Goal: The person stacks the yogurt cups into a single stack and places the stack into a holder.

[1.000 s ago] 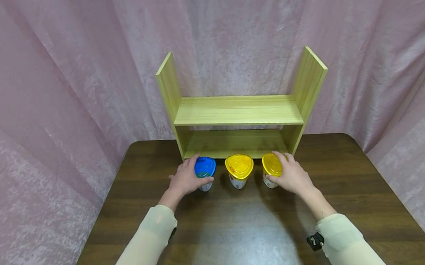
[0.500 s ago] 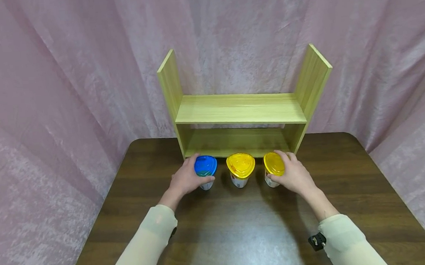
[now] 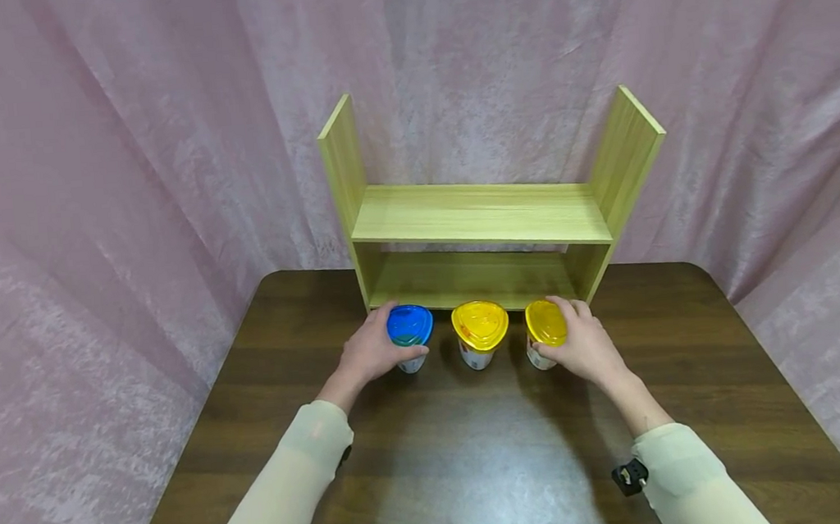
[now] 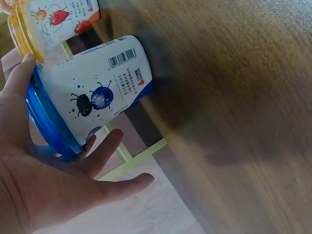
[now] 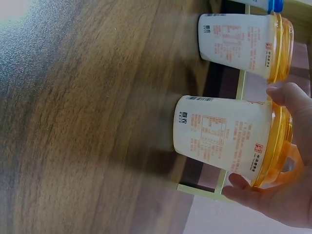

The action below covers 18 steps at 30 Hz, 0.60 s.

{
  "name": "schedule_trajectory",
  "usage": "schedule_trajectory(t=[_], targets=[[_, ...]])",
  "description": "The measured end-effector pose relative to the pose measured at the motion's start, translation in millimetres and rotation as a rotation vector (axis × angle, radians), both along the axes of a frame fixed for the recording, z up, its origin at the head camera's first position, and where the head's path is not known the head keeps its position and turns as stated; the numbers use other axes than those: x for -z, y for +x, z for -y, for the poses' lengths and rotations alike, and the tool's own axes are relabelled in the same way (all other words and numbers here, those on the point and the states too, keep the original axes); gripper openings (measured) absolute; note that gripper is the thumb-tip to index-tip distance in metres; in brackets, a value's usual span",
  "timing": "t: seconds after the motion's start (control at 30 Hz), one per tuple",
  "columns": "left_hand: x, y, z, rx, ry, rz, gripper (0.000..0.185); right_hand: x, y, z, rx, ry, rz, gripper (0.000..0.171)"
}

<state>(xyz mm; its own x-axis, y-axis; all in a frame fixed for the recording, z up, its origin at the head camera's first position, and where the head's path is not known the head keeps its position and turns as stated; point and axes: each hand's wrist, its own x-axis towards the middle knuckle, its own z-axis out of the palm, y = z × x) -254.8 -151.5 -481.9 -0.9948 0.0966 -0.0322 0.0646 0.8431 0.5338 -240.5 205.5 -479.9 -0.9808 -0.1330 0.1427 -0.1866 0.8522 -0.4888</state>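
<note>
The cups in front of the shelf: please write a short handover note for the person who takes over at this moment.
Left hand: grip around the blue cup, which stands on the table.
Right hand: grip around the right yellow cup, also standing on the table.
Middle yellow cup: untouched, between the two.
Shelf: both levels hold nothing.
Done: both outer cups are gripped.
Left: no cup is lifted yet; probably all three go onto the shelf.

tabletop (image 3: pixel 481 471): dark brown wood
on it: wooden shelf (image 3: pixel 479 216), blue-lid cup (image 3: pixel 409 333), two yellow-lid cups (image 3: pixel 480 331)
</note>
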Motion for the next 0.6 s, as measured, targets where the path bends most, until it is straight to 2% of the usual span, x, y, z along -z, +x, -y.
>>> schedule_trajectory(t=[0.6], targets=[[3.4,0.7,-1.9,0.013,0.095,-0.012,0.106,-1.3,2.2,0.1,0.015,-0.061,0.001,0.086]])
